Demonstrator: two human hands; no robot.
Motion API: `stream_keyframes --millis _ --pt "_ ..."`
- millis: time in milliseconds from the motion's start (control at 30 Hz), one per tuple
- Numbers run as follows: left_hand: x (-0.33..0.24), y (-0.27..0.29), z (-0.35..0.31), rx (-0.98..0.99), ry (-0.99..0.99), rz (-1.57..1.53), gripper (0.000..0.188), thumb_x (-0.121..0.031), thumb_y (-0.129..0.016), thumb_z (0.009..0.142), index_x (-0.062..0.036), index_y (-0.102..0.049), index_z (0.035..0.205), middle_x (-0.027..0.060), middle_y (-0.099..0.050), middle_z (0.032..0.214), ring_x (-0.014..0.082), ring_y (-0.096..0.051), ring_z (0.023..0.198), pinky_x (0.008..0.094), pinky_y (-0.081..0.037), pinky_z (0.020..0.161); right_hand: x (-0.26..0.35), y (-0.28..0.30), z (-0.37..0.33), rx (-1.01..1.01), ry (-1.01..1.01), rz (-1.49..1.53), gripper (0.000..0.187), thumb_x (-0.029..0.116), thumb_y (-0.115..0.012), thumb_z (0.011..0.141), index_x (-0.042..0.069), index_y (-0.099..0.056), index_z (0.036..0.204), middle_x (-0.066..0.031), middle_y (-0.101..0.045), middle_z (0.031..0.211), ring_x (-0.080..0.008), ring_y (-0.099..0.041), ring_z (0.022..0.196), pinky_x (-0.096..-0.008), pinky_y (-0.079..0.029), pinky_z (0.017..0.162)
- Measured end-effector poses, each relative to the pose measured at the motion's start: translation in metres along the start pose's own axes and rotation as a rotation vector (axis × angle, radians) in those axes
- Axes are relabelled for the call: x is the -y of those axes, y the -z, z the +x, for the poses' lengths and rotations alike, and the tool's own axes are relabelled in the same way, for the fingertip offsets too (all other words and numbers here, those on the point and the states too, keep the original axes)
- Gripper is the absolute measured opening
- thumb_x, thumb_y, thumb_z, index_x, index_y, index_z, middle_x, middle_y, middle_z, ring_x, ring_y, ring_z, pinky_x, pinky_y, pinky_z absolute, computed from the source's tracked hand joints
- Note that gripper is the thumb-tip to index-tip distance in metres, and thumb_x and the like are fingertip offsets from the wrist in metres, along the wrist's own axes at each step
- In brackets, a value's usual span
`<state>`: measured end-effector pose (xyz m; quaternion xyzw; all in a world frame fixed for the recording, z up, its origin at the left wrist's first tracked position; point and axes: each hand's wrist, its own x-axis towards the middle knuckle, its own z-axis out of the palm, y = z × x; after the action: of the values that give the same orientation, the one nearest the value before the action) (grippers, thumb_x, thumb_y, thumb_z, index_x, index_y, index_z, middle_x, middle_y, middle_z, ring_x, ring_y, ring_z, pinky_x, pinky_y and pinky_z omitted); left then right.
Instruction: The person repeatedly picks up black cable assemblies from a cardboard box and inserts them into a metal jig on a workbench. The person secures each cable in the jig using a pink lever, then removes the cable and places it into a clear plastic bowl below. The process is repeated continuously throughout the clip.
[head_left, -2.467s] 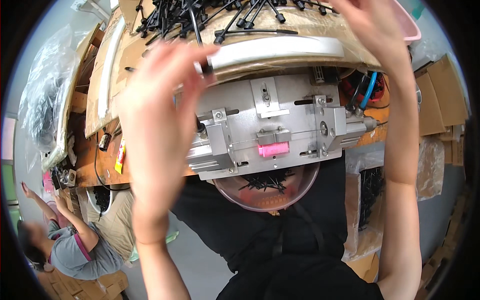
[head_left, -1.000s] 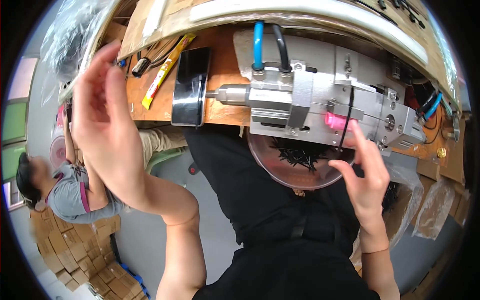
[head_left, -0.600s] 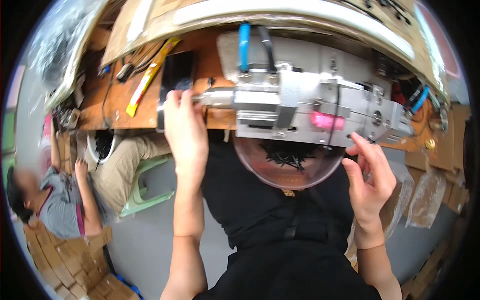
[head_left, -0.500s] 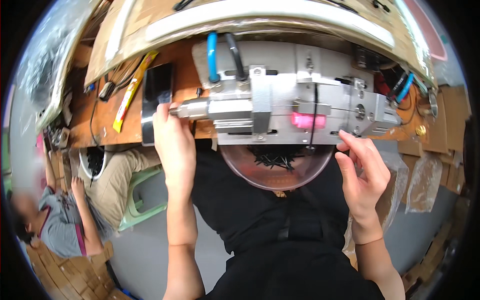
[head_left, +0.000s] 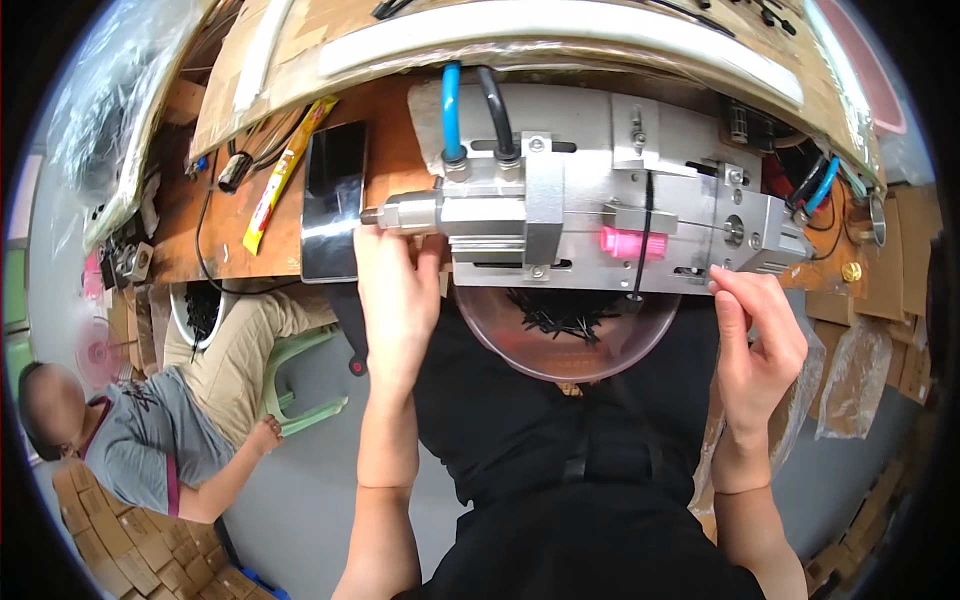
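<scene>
A silver metal fixture [head_left: 590, 250] with a pneumatic cylinder [head_left: 484, 222] lies across the bench in front of me. A black strip [head_left: 648, 215], like a cable tie, runs across the fixture beside a pink piece [head_left: 645, 245]; its thicker end overhangs the front edge. My left hand [head_left: 395, 310] is just below the cylinder's left end fitting [head_left: 410, 213], thumb and fingers apart. At the fixture's front right corner, my right hand [head_left: 755, 345] has thumb and index tips drawn together in a pinch; anything between them is too small to make out.
Below the fixture, a translucent bowl [head_left: 480, 335] holds black strips [head_left: 565, 315]. A dark phone [head_left: 335, 200] and a yellow packet [head_left: 285, 180] lie left of the cylinder. Blue [head_left: 451, 110] and black [head_left: 493, 115] hoses rise from it. Another person [head_left: 150, 430] sits at the left.
The view has shifted, so the bench things sit farther right. My left hand has slipped from the fitting's end to beneath it. My right thumb and index finger have come closer together.
</scene>
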<state>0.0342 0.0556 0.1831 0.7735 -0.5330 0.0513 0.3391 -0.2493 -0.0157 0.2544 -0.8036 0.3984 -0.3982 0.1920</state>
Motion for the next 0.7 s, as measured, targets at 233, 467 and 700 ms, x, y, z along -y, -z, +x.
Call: stream_keyframes --millis 233,467,700 --pt "-0.016 0.028 -0.016 0.021 0.078 0.231 0.007 -0.001 -0.065 0.084 -0.0007 -0.059 0.088 0.0125 -0.061 0.086 0.0339 -0.055 0.084 0.0411 -0.044 0.078 0.004 0.001 0.000 0.064 0.022 0.033 0.018 -0.008 -0.071 0.079 -0.003 -0.070 0.096 -0.0122 -0.067 0.082 -0.0235 -0.061 0.072 -0.0307 -0.049 0.066" --pt "-0.096 0.079 -0.020 0.264 -0.182 -0.406 0.025 0.005 -0.077 0.064 -0.0055 -0.067 0.084 0.0031 -0.066 0.086 0.0245 -0.056 0.079 0.0338 -0.046 0.074 0.030 -0.007 -0.003 0.619 -0.275 0.847 0.049 0.000 -0.071 0.084 0.003 -0.058 0.131 -0.0070 -0.066 0.092 -0.0102 -0.061 0.077 -0.0251 -0.050 0.066" --pt "-0.134 0.049 0.078 0.193 -0.560 -0.540 0.022 -0.001 -0.077 0.070 -0.0038 -0.066 0.089 0.0068 -0.067 0.087 0.0216 -0.058 0.079 0.0325 -0.047 0.076 0.009 0.018 0.007 0.179 -0.158 0.953 0.014 -0.003 -0.062 0.092 -0.005 -0.065 0.105 -0.0143 -0.070 0.084 -0.0149 -0.068 0.073 -0.0252 -0.055 0.062"
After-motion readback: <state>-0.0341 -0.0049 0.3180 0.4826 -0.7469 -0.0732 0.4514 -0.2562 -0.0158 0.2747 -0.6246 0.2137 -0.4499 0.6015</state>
